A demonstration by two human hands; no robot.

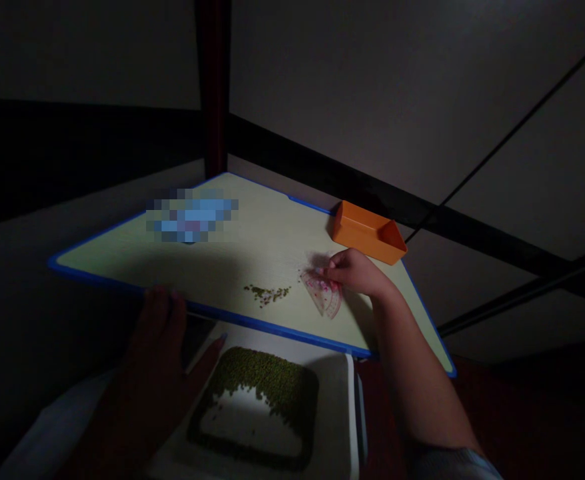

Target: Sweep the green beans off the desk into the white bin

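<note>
My right hand (351, 270) pinches a clear protractor (331, 305) with pink markings, tilted against the pale tabletop (252, 227). To its left lies a small scatter of green beans (267, 293), probably mung beans. My left hand (157, 360) is in deep shadow at the near edge of the table. Its fingertips rest on the blue rim and its thumb stretches out over a white container (351, 400). Inside that container, more green beans (272, 370) are heaped along the far side, leaving part of the white bottom bare.
An orange open tray (367, 230) stands at the table's right rear corner. A blue blurred-out item (192, 219) lies at the left rear. Behind the table rises a wall with a dark red post (215, 87). The white container sits below the table's near edge.
</note>
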